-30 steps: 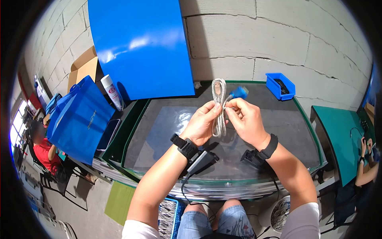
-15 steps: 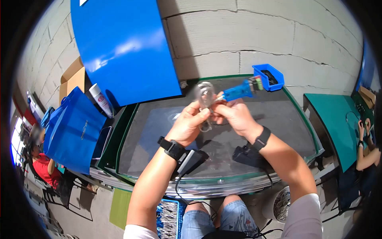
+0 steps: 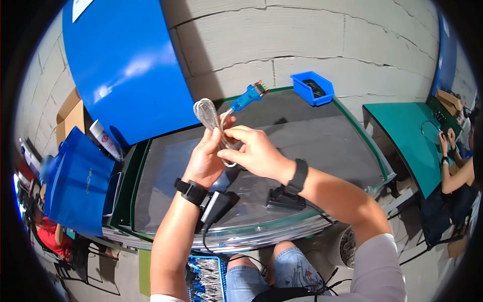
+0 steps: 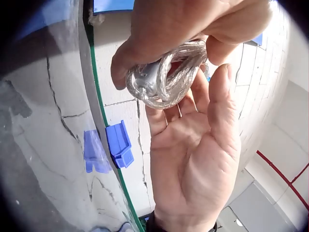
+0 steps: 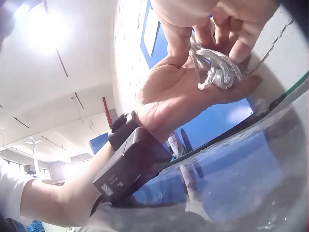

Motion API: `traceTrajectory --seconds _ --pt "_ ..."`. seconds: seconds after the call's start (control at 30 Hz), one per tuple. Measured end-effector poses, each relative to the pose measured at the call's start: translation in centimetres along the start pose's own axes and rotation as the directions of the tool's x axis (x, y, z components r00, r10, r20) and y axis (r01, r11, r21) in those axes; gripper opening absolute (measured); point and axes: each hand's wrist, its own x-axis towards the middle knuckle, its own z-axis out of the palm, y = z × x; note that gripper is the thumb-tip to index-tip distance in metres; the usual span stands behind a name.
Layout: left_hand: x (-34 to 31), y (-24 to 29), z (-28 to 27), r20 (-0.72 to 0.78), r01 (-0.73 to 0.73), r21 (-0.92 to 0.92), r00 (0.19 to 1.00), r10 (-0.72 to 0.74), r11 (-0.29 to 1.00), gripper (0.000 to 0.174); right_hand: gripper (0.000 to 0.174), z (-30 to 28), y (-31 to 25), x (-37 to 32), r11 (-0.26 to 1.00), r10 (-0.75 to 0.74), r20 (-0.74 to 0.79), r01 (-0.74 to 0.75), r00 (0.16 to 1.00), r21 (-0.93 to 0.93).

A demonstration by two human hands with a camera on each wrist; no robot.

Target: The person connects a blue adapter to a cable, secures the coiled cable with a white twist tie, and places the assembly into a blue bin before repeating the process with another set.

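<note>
A coiled clear USB cable point(image 3: 205, 111) with a braided look is held upright over the table, its translucent blue connector point(image 3: 245, 98) pointing up and right. My left hand point(image 3: 204, 157) grips the coil's lower part. From the right, my right hand point(image 3: 257, 152) bends its thumb and fingers around the same part. In the left wrist view the looped end of the cable point(image 4: 166, 79) lies between both hands, a grey plug inside the loops. The right wrist view shows the loops point(image 5: 217, 67) across the left hand's fingers point(image 5: 248, 86).
A blue bin point(image 3: 313, 89) of dark items stands at the table's back right. On the left are a blue bag point(image 3: 75, 186), a spray can point(image 3: 105, 140) and a blue panel point(image 3: 126, 65). Below sits a blue basket point(image 3: 221, 282) of similar cables. Other people sit at both sides.
Both hands and the cable have moved left in the head view. The connector, earlier low beside the coil, then sideways, now points up and right. The right hand has shifted down the coil.
</note>
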Motion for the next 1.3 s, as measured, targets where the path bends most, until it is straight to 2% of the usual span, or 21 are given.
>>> traceTrajectory --seconds 0.13,0.2,0.3,0.33,0.37,0.5,0.57,0.67,0.7,0.73,0.83,0.87,0.9,0.93,1.0,1.03,1.07,1.1,1.13,1.23,1.3 --pt "0.2 -0.4 0.0 0.013 0.094 0.006 0.996 -0.094 0.996 0.054 0.020 -0.2 1.1 0.1 0.986 0.164 -0.043 -0.165 0.986 -0.017" --pt "0.1 -0.2 0.1 0.048 0.215 -0.065 0.976 -0.212 0.974 0.050 0.015 0.1 2.6 0.0 0.959 0.212 -0.020 -0.204 0.977 0.195" --pt "0.4 -0.8 -1.9 -0.043 0.336 -0.059 0.940 -0.338 0.940 0.054 0.014 -1.2 2.1 0.7 0.899 0.305 0.023 -0.295 0.952 0.323" --pt "0.3 -0.7 -2.3 -0.103 0.369 -0.063 0.922 -0.373 0.927 0.052 0.014 -2.0 2.2 1.1 0.926 0.281 -0.033 -0.262 0.959 0.272" --pt "0.3 -1.0 -2.7 -0.153 0.383 -0.108 0.905 -0.396 0.917 0.048 0.013 -3.5 0.4 1.4 0.904 0.352 -0.051 -0.325 0.935 0.279" --pt "0.6 -1.9 -4.4 -0.210 0.398 -0.217 0.873 -0.441 0.891 0.036 0.018 -9.7 -5.2 0.0 0.835 0.342 0.035 -0.321 0.939 0.447" --pt "0.6 -2.0 -4.7 -0.227 0.396 -0.221 0.868 -0.441 0.891 0.032 0.024 -13.0 -8.4 -3.2 0.900 0.302 0.003 -0.286 0.953 0.327" --pt "0.7 -2.0 -4.6 -0.260 0.412 -0.152 0.860 -0.439 0.898 0.024 0.040 -16.3 -13.9 -11.4 0.892 0.296 -0.068 -0.250 0.953 0.377" --pt "1.0 -2.2 -5.1 -0.230 0.420 -0.092 0.873 -0.430 0.903 0.021 0.045 -17.5 -15.1 -14.8 0.902 0.380 -0.153 -0.328 0.912 0.282" --pt "1.2 -2.5 -5.7 -0.204 0.424 -0.036 0.883 -0.422 0.905 0.018 0.048 -18.3 -15.0 -18.5 0.886 0.402 -0.242 -0.309 0.883 0.344" --pt "1.5 -2.0 -4.8 -0.239 0.423 0.092 0.888 -0.392 0.901 0.012 0.046 -22.4 -15.0 -28.7 0.834 0.537 -0.305 -0.442 0.787 0.330" --pt "1.5 -1.8 -4.5 -0.260 0.400 0.191 0.901 -0.347 0.896 0.012 0.037 -23.0 -14.8 -31.1 0.831 0.550 -0.329 -0.462 0.768 0.310" --pt "1.5 -0.9 -4.1 -0.196 0.404 0.324 0.913 -0.357 0.855 0.014 0.033 -23.2 -14.6 -33.0 0.796 0.606 -0.372 -0.528 0.704 0.298" --pt "1.0 -0.2 -2.5 -0.249 0.389 0.400 0.918 -0.310 0.830 0.016 0.028 -23.3 -14.5 -35.2 0.752 0.656 -0.418 -0.594 0.629 0.287" --pt "0.0 0.4 -0.2 -0.315 0.310 0.465 0.933 -0.173 0.829 0.022 0.018 -23.9 -12.6 -39.6 0.624 0.770 -0.394 -0.718 0.501 0.307" --pt "-0.6 0.7 0.9 -0.309 0.281 0.469 0.940 -0.142 0.837 0.024 0.022 -25.4 -10.7 -43.9 0.487 0.852 -0.358 -0.828 0.381 0.277" --pt "-1.2 1.1 1.9 -0.305 0.246 0.479 0.947 -0.103 0.843 0.027 0.015 -25.4 -9.2 -46.5 0.395 0.898 -0.342 -0.849 0.276 0.351" --pt "-1.9 1.3 2.8 -0.302 0.243 0.483 0.948 -0.100 0.841 0.027 0.014 -25.4 -8.0 -48.4 0.250 0.929 -0.338 -0.929 0.151 0.274" --pt "-2.8 1.5 3.8 -0.282 0.195 0.468 0.957 -0.064 0.862 0.026 0.014 -24.3 -7.0 -49.2 0.189 0.927 -0.368 -0.938 0.073 0.289" --pt "-6.1 1.9 4.9 -0.237 0.117 0.443 0.971 -0.010 0.889 0.024 0.017 -24.2 -1.7 -55.7 0.016 0.920 -0.390 -0.986 -0.051 0.165" --pt "-9.0 2.1 5.1 -0.208 0.061 0.411 0.978 0.028 0.909 0.021 0.023 -24.1 2.2 -59.8 -0.049 0.895 -0.440 -0.997 -0.073 0.066"
